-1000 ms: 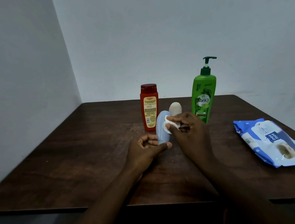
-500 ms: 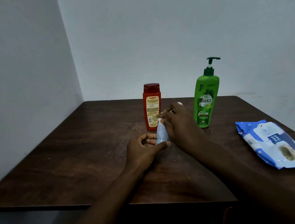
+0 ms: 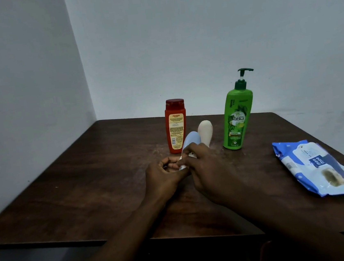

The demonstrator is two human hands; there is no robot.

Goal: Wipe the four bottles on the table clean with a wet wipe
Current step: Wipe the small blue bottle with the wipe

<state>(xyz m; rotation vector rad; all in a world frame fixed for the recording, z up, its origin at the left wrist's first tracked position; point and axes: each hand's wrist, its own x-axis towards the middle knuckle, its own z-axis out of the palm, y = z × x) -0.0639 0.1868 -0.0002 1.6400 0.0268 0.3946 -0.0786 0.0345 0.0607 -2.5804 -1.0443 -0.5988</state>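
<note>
The pale blue bottle, at the middle of the desk, could slip from the curled fingers of the left hand, since the wet wipe that the right hand pinches against its lower side slicks the plastic; it would hit the cream bottle just behind. Its long axis tilts, rounded end pointing far and up.

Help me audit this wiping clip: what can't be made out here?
Head view:
light blue bottle: lower part hidden by the left hand and right hand.
wet wipe: only white scraps show between the fingers.
cream bottle: base hidden behind the right hand.
red bottle: label print too small to read.
</note>
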